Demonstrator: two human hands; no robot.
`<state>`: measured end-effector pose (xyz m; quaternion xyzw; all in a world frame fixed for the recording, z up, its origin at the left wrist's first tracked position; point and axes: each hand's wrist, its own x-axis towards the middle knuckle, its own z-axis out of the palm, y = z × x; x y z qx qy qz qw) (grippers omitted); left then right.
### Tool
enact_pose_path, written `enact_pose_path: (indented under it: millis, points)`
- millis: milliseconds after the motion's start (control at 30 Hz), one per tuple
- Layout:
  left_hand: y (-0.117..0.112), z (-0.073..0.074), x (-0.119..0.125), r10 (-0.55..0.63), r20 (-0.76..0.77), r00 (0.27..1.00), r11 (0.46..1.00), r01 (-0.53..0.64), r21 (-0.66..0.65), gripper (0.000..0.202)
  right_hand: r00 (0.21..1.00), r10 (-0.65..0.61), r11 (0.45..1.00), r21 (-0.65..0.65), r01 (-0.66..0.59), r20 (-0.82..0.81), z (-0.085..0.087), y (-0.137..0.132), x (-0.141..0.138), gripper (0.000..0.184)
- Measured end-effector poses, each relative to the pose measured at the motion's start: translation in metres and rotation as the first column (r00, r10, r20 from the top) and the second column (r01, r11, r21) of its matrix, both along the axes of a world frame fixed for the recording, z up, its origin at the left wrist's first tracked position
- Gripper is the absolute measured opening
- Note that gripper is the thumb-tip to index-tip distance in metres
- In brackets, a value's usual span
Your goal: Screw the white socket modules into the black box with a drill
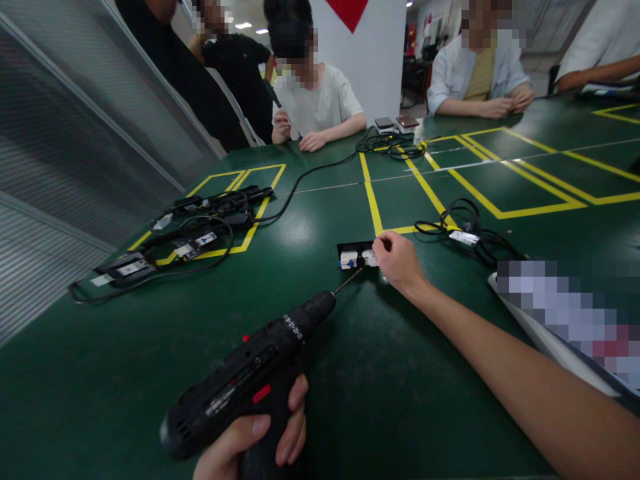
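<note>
In the lower middle, my left hand [250, 433] is wrapped round the grip of a black cordless drill [250, 373] with red details. A long thin screwdriver bit [347, 281] sticks out of its chuck, angled up to the right. The bit's tip is close to the front edge of a small black housing [355, 247] with white inserts and a bit of blue; I cannot tell whether it touches. My right hand [400, 261] reaches in from the right, its fingers closed in a pinch at the right end of that housing. Those fingers hide this end.
Black power strips with cables [200, 233] lie at the left on the green table [300, 220], marked with yellow tape [373, 200]. A coiled cable [465, 220] lies right of my right hand, above a pale-edged device [530, 327]. Several people are around the far side.
</note>
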<state>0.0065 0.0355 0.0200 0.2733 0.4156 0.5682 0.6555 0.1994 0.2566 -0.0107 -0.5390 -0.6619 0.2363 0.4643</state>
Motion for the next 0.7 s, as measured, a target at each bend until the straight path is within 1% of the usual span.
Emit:
enact_pose_path:
  millis: [300,467,600,700]
  points:
    - [-0.0004,-0.0024,-0.0024,-0.019,-0.028,0.999,1.0,0.019,-0.014,0.024,1.0,0.009,1.0,0.007,-0.009,0.001,-0.0007,0.0003,0.0002,0.024]
    - [0.0006,-0.0005,-0.0016,-0.024,-0.044,0.999,1.0,0.024,0.013,0.027,1.0,0.006,1.0,-0.008,-0.006,0.001,0.0001,0.0002,0.0005,0.023]
    - [0.0014,-0.0016,-0.0018,-0.025,-0.037,0.999,0.999,0.026,0.037,0.022,1.0,0.005,1.0,0.0,-0.005,0.0,-0.0001,0.0001,0.0004,0.023]
    - [0.0014,-0.0042,-0.0028,-0.028,-0.028,0.999,0.999,0.029,0.036,0.028,1.0,0.007,1.0,0.006,-0.007,0.004,-0.0001,-0.0001,0.0,0.023]
